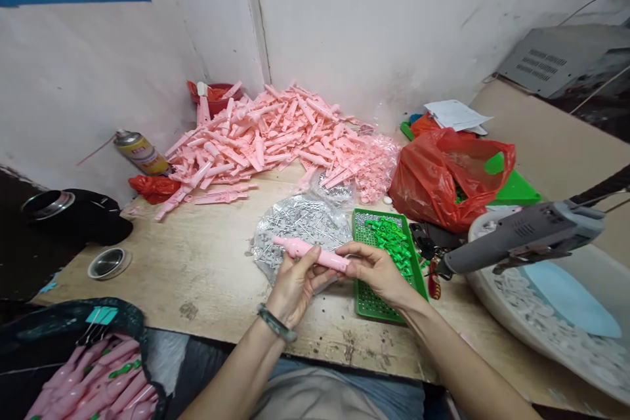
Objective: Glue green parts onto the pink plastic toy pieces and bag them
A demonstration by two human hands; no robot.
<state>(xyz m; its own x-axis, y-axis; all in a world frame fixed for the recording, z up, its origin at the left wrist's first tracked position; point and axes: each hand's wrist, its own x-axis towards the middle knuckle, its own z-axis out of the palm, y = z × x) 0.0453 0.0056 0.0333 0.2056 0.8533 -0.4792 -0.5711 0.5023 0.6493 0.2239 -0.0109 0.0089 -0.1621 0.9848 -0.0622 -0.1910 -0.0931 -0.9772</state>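
Both of my hands hold one pink plastic toy piece level above the wooden table. My left hand, with a dark bracelet at the wrist, is closed around its middle from below. My right hand pinches its right end. Under the piece lies a clear bag of small grey metal parts. Right of my hands sits a green perforated tray with several green plastic pieces in it.
A big heap of pink plastic pieces fills the back of the table. A red plastic bag, a grey power tool, a white basin, a spray can and a metal bowl surround it. A dark bag of finished pink pieces sits lower left.
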